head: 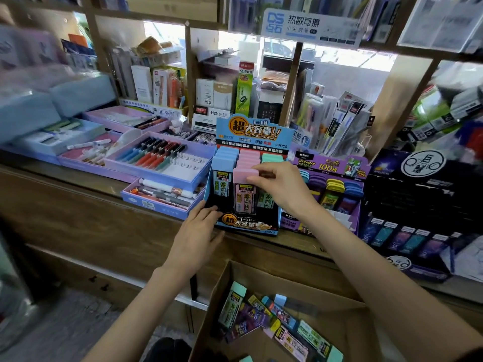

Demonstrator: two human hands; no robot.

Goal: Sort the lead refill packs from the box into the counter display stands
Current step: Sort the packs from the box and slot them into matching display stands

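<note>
Display stand (251, 131) at the front edge of the counter (86, 178) holds a pink refill pack (245, 198) pinched by the right hand (285, 189); the straight-fingered left hand (198, 236) touches its front left corner.

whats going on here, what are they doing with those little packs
A person is restocking lead refills. The right hand pinches a pink pack in the middle row of the blue stand, while the left hand rests on its front corner. More packs lie in the box below.
</note>
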